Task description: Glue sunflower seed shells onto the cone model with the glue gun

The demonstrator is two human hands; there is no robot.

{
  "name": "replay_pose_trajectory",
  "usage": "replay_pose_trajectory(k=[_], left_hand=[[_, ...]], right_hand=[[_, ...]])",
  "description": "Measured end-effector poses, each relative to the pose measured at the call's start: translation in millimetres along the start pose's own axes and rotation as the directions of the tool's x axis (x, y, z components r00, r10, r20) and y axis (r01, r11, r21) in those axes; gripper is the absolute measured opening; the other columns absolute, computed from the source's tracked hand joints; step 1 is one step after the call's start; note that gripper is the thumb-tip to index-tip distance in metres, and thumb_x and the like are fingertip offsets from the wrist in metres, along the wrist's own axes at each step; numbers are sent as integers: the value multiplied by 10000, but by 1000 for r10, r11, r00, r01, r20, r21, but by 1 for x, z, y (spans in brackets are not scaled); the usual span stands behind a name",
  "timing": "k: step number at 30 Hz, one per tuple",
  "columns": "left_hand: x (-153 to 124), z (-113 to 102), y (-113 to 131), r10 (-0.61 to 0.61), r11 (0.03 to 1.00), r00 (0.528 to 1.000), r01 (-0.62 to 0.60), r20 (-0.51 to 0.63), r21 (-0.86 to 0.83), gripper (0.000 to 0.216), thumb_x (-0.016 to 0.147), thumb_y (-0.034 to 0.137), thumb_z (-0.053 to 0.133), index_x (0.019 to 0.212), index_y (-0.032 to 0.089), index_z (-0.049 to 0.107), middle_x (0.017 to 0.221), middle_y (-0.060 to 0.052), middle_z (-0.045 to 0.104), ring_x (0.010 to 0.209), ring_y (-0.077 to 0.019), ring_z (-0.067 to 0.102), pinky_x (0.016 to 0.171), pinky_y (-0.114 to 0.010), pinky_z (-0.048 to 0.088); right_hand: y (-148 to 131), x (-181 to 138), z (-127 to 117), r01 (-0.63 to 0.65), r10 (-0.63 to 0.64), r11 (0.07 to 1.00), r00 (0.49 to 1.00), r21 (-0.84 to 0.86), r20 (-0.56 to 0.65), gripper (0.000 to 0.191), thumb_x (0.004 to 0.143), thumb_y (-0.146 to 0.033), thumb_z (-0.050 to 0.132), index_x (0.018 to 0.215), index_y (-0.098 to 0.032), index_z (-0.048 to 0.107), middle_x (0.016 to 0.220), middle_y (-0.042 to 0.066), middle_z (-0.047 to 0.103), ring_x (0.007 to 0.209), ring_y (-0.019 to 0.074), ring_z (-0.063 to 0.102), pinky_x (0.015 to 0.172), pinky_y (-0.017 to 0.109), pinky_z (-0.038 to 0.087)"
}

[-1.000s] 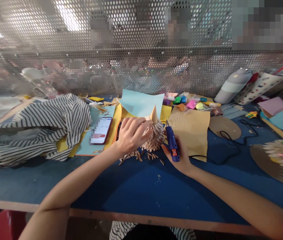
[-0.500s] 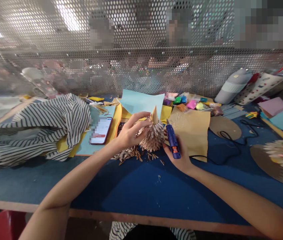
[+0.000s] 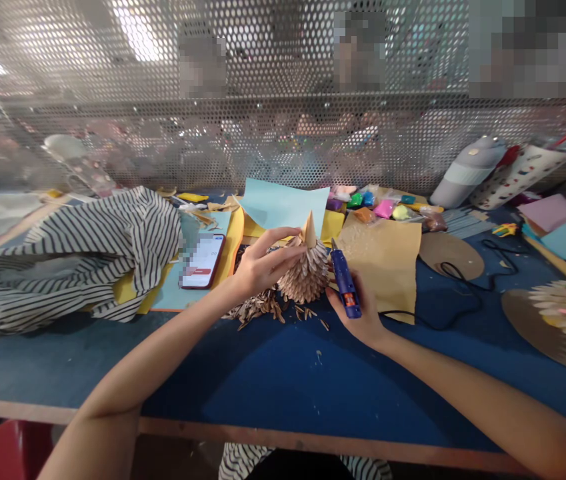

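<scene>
A paper cone [image 3: 309,230] stands upright on the blue table, its lower part covered in overlapping rows of pale husk-like pieces and its tan tip bare. My left hand [image 3: 263,264] has its bent fingertips against the cone's upper left side, just below the bare tip. Any small piece under those fingertips is hidden. In my right hand [image 3: 363,313] is a blue glue gun [image 3: 344,280], its nozzle pointing up and away, close beside the cone's right side. Loose husk-like pieces [image 3: 257,307] lie in a heap at the cone's left foot, partly beneath my left hand.
Left are a phone [image 3: 203,261] and striped cloth [image 3: 127,233]. A black cord [image 3: 443,327] runs right past tan paper [image 3: 393,267] and cardboard discs [image 3: 450,255]. Behind lie blue paper [image 3: 283,203] and colourful clay packets [image 3: 385,208]; a perforated metal screen [image 3: 263,147] and bottle [image 3: 467,172] stand there.
My left fingertips have shifted very slightly against the cone's upper side. The glue gun has tilted or moved a touch left, nearer the cone.
</scene>
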State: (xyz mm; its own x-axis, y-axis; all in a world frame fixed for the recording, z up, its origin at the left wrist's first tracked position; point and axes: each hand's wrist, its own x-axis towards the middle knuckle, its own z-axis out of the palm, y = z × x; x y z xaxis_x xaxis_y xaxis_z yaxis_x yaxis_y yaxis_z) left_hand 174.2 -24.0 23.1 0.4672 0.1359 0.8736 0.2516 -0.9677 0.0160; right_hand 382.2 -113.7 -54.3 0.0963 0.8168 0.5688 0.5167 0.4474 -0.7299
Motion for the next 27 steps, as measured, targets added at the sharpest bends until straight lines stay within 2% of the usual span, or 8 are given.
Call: replay_pose_trajectory(k=[6, 11, 21, 27], left_hand=[[-1, 2, 1, -10, 1000, 999, 9, -32, -17, 248, 903, 103, 617, 1123, 217, 630, 1181, -64, 615, 1094, -151, 641, 888, -302, 619], [1, 3, 3, -15, 998, 999, 13, -46, -55, 248, 884, 64, 630, 1099, 187, 639, 1127, -60, 595, 1103, -162, 643, 936, -333, 609], [3, 6, 9, -57, 998, 995, 55, -80, -27, 214, 884, 81, 640, 1062, 201, 637, 1056, -31, 575, 1067, -156, 656, 856, -312, 637], [3, 7, 9, -64, 998, 994, 62, -86, -27, 214, 874, 76, 652, 1046, 203, 639, 1029, -23, 565, 1061, -167, 666, 829, -305, 643]], right_hand=[[-1, 0, 0, 9, -9, 1000, 1000, -1, 5, 292, 846, -264, 617, 1121, -257, 520, 960, 49, 672, 850, 231, 690, 771, 431, 589], [-2, 1, -1, 7, -7, 1000, 1000, 1, 10, 300, 845, -267, 616, 1131, -255, 524, 1019, 64, 674, 925, 246, 685, 818, 443, 576], [-1, 0, 0, -57, 55, 997, 998, 48, 37, 287, 853, -302, 610, 1123, -249, 528, 1011, 65, 671, 886, 239, 678, 793, 430, 568], [0, 0, 0, -40, 39, 998, 999, 42, 26, 286, 850, -302, 614, 1116, -247, 526, 954, 51, 662, 819, 225, 678, 746, 408, 570]])
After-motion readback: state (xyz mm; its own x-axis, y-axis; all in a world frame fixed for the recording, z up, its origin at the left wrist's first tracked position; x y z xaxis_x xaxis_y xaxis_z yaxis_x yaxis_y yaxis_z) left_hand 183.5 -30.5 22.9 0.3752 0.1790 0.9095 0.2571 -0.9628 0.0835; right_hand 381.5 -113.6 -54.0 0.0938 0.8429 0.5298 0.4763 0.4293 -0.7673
